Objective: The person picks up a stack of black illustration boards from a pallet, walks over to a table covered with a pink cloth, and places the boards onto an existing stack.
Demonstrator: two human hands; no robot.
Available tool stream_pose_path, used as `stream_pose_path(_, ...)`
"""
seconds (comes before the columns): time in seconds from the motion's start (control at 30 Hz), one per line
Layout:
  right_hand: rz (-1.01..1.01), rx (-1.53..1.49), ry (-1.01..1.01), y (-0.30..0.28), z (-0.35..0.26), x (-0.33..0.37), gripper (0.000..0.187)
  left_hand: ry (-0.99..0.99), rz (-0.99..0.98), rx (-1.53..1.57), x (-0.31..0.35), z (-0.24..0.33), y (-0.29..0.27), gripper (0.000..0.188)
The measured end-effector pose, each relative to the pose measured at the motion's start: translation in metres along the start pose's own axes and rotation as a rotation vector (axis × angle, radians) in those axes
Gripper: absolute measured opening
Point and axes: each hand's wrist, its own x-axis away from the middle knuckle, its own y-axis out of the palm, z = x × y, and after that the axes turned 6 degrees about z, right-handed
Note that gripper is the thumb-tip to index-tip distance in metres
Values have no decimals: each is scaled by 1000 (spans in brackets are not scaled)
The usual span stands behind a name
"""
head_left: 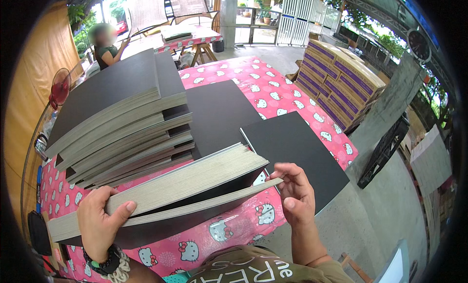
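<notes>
A thick stack of thin boards (pixel 190 178), with grey edges and black faces, stands tilted on its long edge in front of me. My left hand (pixel 101 217) is closed around its left end, thumb pressed across the edges. Toward the right the stack splits, and a thinner near bundle of boards (pixel 209 205) leans away from the thicker part. My right hand (pixel 296 198) curls its fingers round the right tip of that near bundle, its thumb lower and apart from the fingertips. Black boards (pixel 297 151) lie flat just beyond the right hand.
Several layers of black boards (pixel 112 83) are piled at the left on a table with a pink cartoon-print cover (pixel 263 83). Stacked cartons (pixel 336 83) stand at right, beside a concrete post (pixel 390 103). A red fan (pixel 60 88) and another person (pixel 107 54) are at far left.
</notes>
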Motion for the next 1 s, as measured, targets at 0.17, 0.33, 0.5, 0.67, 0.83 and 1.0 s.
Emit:
stream_pose_path(0.17, -78, 64, -41, 3, -1, -9, 81, -46, -52, -16, -1, 3, -5, 48)
stream_pose_path(0.33, -86, 115, -42, 2, -4, -9, 80, -45, -68, -3, -4, 2, 0, 48)
stream_pose_path(0.5, -121, 85, -66, 4, -4, -8, 76, -60, -69, 15, 0, 2, -7, 48)
stream_pose_path(0.67, -136, 122, -93, -1, -3, -7, 75, -46, -60, 10, -3, 0, -1, 49)
stream_pose_path(0.83, -157, 167, -119, -2, -3, -8, 76, -49, -67, 6, -2, 1, -3, 49)
stream_pose_path(1.0, -146, 221, -143, -3, -2, -7, 76, -29, -40, 19, -1, -4, 0, 49)
